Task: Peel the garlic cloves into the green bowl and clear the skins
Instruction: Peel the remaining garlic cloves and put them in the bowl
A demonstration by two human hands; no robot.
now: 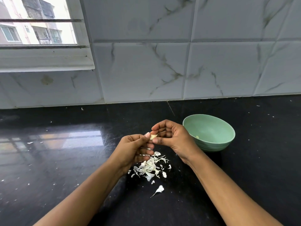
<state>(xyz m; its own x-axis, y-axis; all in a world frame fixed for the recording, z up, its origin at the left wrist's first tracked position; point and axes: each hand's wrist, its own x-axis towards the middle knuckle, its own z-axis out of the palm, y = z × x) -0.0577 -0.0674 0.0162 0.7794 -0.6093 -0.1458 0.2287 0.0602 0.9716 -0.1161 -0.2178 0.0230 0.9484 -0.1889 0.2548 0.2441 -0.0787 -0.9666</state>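
Polished black stone desk is backed by grey marbled wall tiles. A small pale garlic clove is pinched above it by the curled left hand and right hand. White papery skins are piled beneath. A round green bowl is placed just right, one pale piece inside.

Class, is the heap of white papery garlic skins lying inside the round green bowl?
No, the white papery garlic skins lie on the shiny black countertop, outside the round green bowl.
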